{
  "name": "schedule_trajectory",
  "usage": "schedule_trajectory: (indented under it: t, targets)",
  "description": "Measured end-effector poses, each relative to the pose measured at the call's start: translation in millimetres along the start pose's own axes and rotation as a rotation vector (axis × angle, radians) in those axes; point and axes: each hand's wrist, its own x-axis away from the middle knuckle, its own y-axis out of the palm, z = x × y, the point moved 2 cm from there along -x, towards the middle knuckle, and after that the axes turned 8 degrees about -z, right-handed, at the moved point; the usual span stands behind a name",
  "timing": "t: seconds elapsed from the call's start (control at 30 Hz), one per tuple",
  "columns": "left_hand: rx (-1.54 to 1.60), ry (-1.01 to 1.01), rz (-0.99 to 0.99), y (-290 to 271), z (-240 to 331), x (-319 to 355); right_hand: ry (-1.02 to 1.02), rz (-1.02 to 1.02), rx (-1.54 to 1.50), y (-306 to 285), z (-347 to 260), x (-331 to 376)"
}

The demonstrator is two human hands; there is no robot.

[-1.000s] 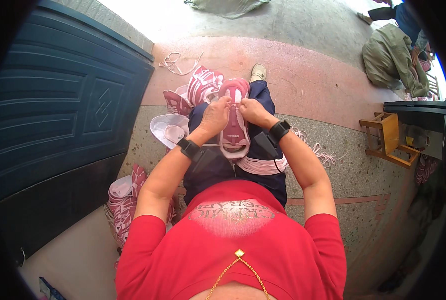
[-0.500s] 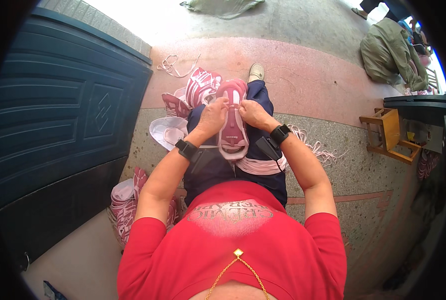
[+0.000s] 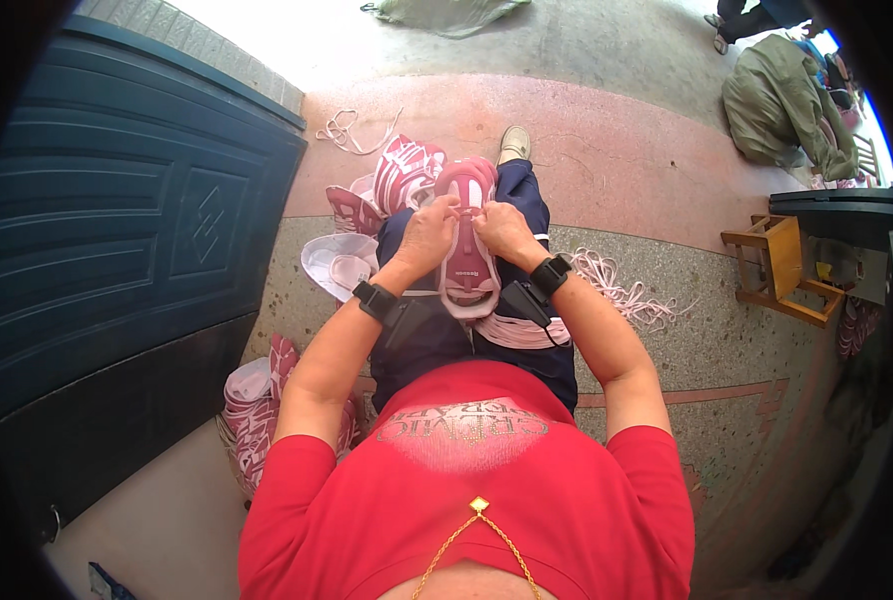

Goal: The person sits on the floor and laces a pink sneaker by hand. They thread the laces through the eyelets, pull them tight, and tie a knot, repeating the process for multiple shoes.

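At its throat, a pink sneaker upper (image 3: 470, 262) is pinched by left hand (image 3: 431, 232) and right hand (image 3: 507, 233), finer grip unclear; sides are best drawn evenly.

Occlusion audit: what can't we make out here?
Head view:
- Left grip, right grip: too small to tell what, if anything, they pinch.
- Pink shoe upper: partly behind both.
- Another person, top right: mostly cut off by rim.
- Shoe pile, lower left: partly behind left arm.

Left hand (image 3: 430, 232), right hand (image 3: 505, 230) at pink shoe upper (image 3: 467, 260), fingers (image 3: 451, 204) curled over it. Pale laces (image 3: 640, 305) right of fingers, blue door (image 3: 77, 220) well left.
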Motion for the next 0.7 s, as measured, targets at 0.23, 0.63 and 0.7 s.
schedule_trajectory:
  t: [0.23, 0.63, 0.7]
  targets:
    - [-0.016, 0.019, 0.036, 0.4, -0.5, -2.2, -0.122, -0.003, -0.211, 12.3, 20.6, -14.9]
    - [-0.092, 0.042, -0.018, -5.8, -1.7, -8.0, -0.240, 0.181, -0.280, 16.9, 10.0, -11.5]
    - [-0.113, 0.057, -0.015, -6.1, -5.8, -12.4, -0.316, 0.236, -0.271, 16.4, 2.3, -6.1]
